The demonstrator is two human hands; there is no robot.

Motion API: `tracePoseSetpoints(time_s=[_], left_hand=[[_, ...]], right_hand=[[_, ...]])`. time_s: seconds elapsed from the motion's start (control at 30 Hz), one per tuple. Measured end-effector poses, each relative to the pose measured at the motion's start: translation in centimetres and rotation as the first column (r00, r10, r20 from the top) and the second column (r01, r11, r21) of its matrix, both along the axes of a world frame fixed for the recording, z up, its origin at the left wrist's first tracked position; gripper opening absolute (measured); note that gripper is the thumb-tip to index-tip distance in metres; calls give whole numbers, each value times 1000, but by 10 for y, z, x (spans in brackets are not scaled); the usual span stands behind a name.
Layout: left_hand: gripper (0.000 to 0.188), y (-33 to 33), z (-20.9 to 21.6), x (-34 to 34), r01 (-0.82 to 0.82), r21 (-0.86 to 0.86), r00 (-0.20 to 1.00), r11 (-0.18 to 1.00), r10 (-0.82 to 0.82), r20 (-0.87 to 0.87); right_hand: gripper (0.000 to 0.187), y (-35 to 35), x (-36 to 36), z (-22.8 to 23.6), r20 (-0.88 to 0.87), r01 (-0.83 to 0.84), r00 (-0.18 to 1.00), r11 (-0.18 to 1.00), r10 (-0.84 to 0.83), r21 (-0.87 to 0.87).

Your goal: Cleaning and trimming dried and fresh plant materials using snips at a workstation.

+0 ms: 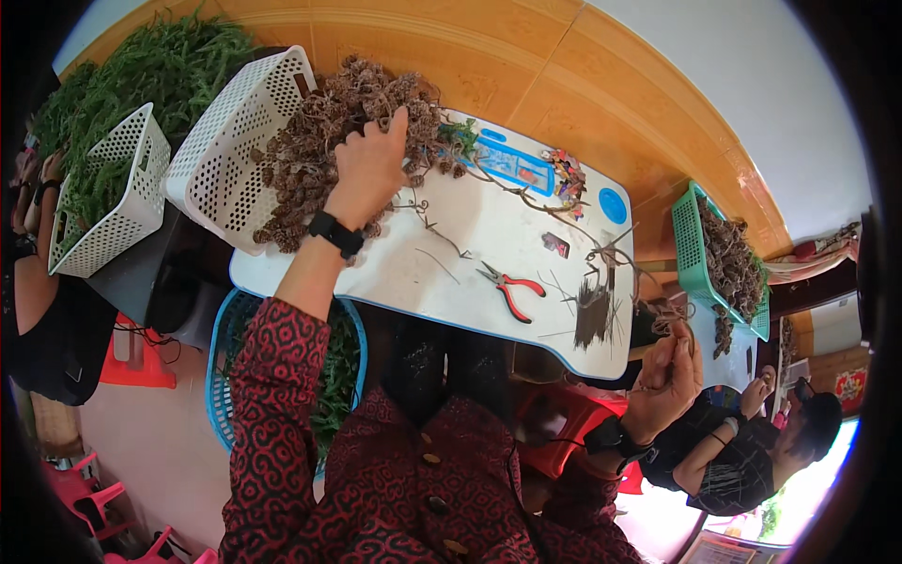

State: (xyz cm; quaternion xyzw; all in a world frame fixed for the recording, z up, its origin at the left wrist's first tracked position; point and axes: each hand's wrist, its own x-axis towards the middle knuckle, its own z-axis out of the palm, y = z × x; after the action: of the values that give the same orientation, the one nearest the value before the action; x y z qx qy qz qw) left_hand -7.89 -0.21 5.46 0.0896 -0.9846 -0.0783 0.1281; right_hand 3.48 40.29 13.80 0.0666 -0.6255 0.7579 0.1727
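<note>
Head view: left hand [366,171] at the pile of brown cones [303,155], far left on the surface [423,293], index finger extended; cannot tell whether it grips any. Right hand [667,376], beyond the right edge, pinches a brown stem [669,310]. 1 pair of red-handled pliers [503,282] lies near.

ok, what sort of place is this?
Likely a craft workshop, maybe in a home: pliers on a white table, a pile of brown cones, and a white basket of greenery.
</note>
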Motion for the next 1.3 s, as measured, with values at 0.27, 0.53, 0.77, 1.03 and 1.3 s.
tracePoseSetpoints(time_s=[0.27,0.53,0.77,1.03,1.3], left_hand=[[66,32,6,9,388,37,897,921,-386,213],[65,-8,-44,-55,163,154,986,975,-159,-42],[65,-50,-77,-89,-59,231,996,971,73,-51],[46,-41,-43,-76,237,173,971,956,-228,-72],[34,8,19,-36,94,90,983,992,-106,147]], right_hand=[[30,-4,3,7,-44,66,997,998,-66,-5],[29,26,15,-12,43,12,999,996,-16,84],[25,44,25,7,38,515,855,837,-517,-183],[18,62,55,14,180,171,964,975,-195,141],[14,76,89,-3,331,-294,938,744,103,600]])
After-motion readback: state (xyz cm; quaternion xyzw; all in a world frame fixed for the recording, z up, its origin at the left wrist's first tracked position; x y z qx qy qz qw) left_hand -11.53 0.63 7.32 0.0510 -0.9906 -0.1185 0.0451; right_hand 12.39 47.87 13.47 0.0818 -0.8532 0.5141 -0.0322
